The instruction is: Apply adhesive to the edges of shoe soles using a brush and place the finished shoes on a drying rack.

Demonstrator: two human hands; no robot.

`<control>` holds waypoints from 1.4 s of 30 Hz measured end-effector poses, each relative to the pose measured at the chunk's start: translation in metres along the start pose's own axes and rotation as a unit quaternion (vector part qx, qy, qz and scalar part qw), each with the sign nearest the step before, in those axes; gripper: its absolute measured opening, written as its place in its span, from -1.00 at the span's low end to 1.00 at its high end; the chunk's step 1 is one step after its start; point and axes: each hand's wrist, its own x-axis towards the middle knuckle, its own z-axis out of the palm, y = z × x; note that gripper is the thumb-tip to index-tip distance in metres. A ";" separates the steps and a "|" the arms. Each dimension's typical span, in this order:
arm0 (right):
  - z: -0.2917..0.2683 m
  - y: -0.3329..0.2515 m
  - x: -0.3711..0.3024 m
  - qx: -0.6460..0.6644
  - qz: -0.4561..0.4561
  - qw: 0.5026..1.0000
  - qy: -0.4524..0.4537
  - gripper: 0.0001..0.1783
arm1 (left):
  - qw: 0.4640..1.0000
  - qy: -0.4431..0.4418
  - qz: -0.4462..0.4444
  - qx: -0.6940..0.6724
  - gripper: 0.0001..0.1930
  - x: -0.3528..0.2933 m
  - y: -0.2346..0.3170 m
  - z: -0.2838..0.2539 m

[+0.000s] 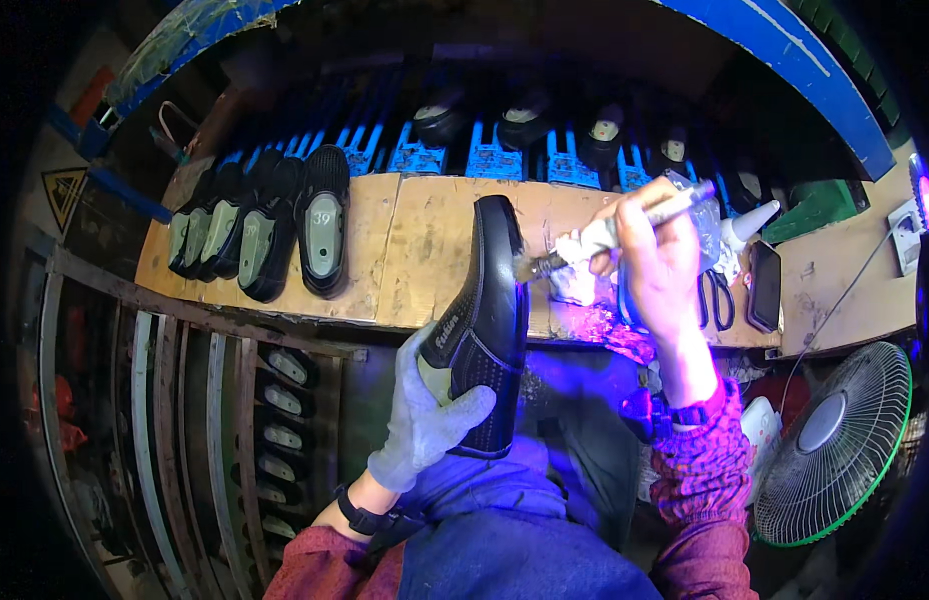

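A black leather shoe [493, 300] with perforated sides stands toe up in front of me, its side toward me. My left hand [422, 428], in a pale grey glove, is closed around its heel part, thumb across the side. My bare right hand [657, 250] grips a brush [592, 240] with a pale, wrapped handle. The dark bristle end meets or nearly meets the shoe's edge near the toe. Behind the brush lies a crumpled white wad [573, 285] on the bench, partly hidden by it.
Several black shoes [325, 225] lie sole up at the left of the cardboard-covered bench [410, 250]. Behind it runs a blue-slatted conveyor [495, 158] with more shoes. Black-handled scissors [723, 305] and a dark case [765, 285] lie right. A fan [835, 440] and a shoe rack [217, 430] flank me.
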 end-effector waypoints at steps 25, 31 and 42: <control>-0.092 0.008 -0.048 -0.031 0.082 0.974 0.209 -0.80 | 0.943 -0.064 -0.067 0.319 -0.54 0.328 0.094 -0.101; -0.120 0.026 -0.055 -0.067 0.051 0.978 0.190 -0.78 | 0.686 0.019 0.071 0.724 -0.30 0.436 0.044 -0.100; -0.119 0.029 -0.051 -0.066 0.084 0.972 0.208 -0.80 | 0.673 -0.035 -0.035 0.738 -0.26 0.385 0.085 -0.111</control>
